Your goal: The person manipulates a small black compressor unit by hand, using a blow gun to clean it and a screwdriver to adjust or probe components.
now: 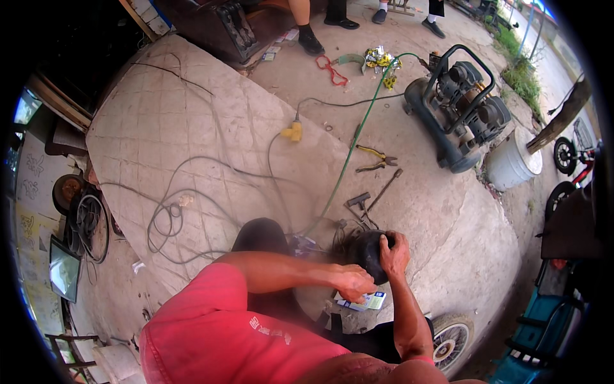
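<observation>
In front of me is a black, rounded rubber-looking thing (367, 256); I cannot make out its exact kind. My right hand (395, 253) grips its upper right edge, with the thumb over the top. Close to its lower left side, my left hand (355, 283) is closed with the fingers curled in. What it holds, if anything, is hidden. Below the left hand lies a blue and white printed box (371, 301). Just beyond the black thing lie a T-handled tool (359, 200), a long metal rod (385, 189) and yellow-handled pliers (377, 159).
An air compressor (455, 109) stands at far right, beside a white bucket (513, 160). A green hose (358, 137) and dark cables cross the concrete, with a yellow plug connector (292, 132). A spoked wheel (453, 340) lies near right. Other people's feet (311, 41) show at the back.
</observation>
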### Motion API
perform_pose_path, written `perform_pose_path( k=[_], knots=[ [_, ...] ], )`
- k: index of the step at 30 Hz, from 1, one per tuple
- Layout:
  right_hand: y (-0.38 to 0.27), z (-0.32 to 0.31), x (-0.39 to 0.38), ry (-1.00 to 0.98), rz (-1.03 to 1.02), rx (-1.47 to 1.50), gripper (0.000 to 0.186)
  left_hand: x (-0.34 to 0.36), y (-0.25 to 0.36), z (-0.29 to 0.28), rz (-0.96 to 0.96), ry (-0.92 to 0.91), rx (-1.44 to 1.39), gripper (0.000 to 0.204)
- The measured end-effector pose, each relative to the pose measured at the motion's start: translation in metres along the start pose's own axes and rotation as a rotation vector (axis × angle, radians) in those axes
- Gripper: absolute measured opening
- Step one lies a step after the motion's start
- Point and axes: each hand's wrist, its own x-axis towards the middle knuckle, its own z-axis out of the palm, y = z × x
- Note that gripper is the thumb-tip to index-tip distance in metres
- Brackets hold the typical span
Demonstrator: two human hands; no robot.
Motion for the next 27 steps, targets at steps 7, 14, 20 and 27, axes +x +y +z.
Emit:
perform_pose_path(
  k=[7,14,20,27],
  knots=[
    [-0.002,0.001,-0.001,-0.005,0.009,0.0,0.026,-0.002,-0.002,0.002,0.017,0.04,-0.006,0.035],
    [-0.007,-0.005,-0.001,-0.002,0.055,0.012,0.027,-0.004,0.006,-0.014,-0.01,-0.032,0.001,0.038],
    [0.002,0.007,0.003,-0.041,0.018,0.008,0.031,-0.001,-0.014,0.004,-0.006,0.037,-0.027,0.033],
    [-0.002,-0.003,0.002,-0.049,0.039,-0.004,0.03,-0.007,-0.005,-0.005,-0.05,0.064,-0.037,0.031]
  ],
)
